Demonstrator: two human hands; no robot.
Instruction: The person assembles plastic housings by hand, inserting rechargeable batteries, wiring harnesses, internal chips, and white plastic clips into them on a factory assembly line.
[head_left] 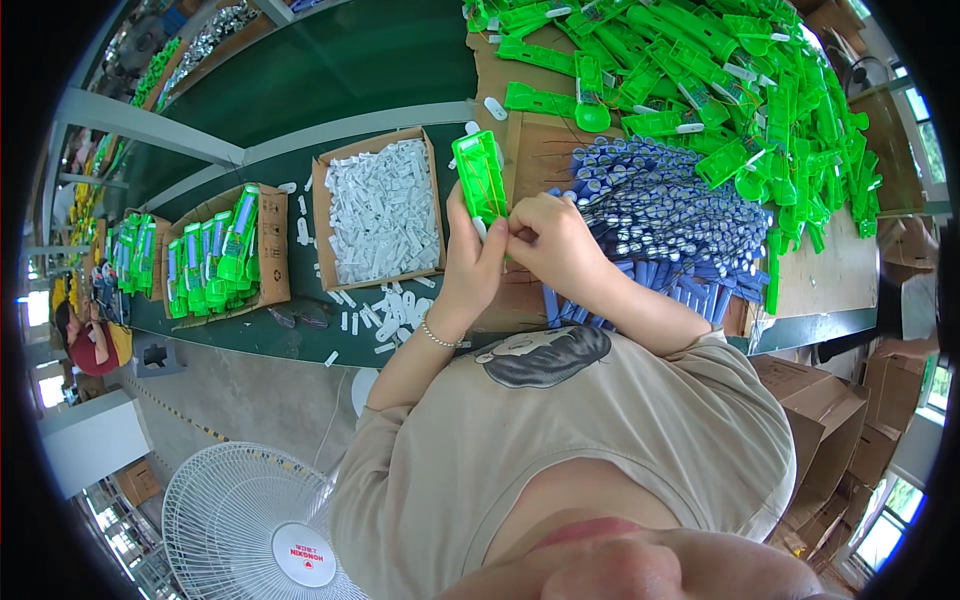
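My left hand is wrapped around a green plastic housing, an open elongated shell held upright over the table. Thin orange and yellow wires run inside the shell. At its lower end my right hand has its thumb and fingers pinched together, close against my left thumb. The fingertips cover whatever they pinch; it may be a wire. Just right of my right hand lies a heap of blue cylindrical batteries with silvery ends and thin leads. Left of my left hand, small white plastic pieces fill a cardboard box.
A large pile of green housings covers the far right of the table. More housings with blue batteries stand in a cardboard box at left. Loose white pieces lie near the front edge. A fan stands at lower left.
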